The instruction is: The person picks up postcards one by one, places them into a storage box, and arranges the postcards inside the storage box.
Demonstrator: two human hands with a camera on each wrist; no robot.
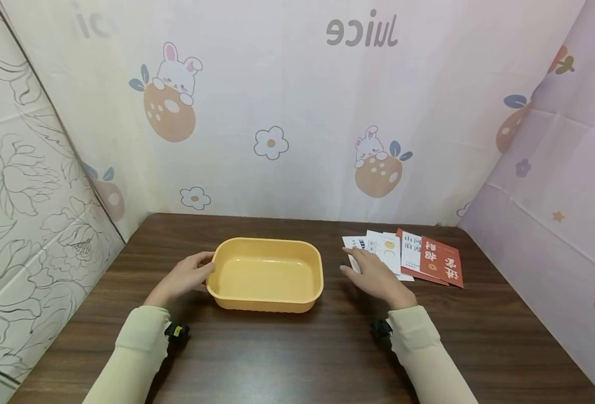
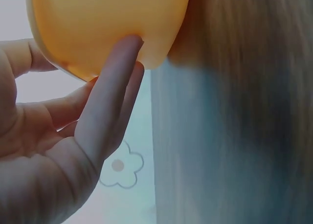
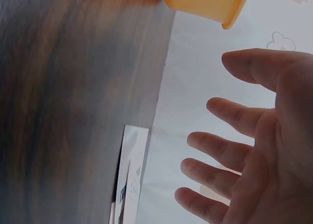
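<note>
Tugging at one end could slew the yellow container (image 1: 264,306) round on the brown table (image 1: 277,359), since the left hand (image 1: 183,279) grips it only at nine o'clock and nothing steadies its three o'clock end. A one-sided lift would probably tip it. The right hand (image 1: 375,278), beyond that three o'clock side, holds nothing, its fingers spread near the white cards (image 1: 390,261) but apart from them. A careless sweep might scatter these, because they lie loosely overlapped, with the red cards (image 1: 443,261) farther out toward three o'clock. The container, left of the cards, sits upright and open-topped; nothing shows inside but its bare floor.
</note>
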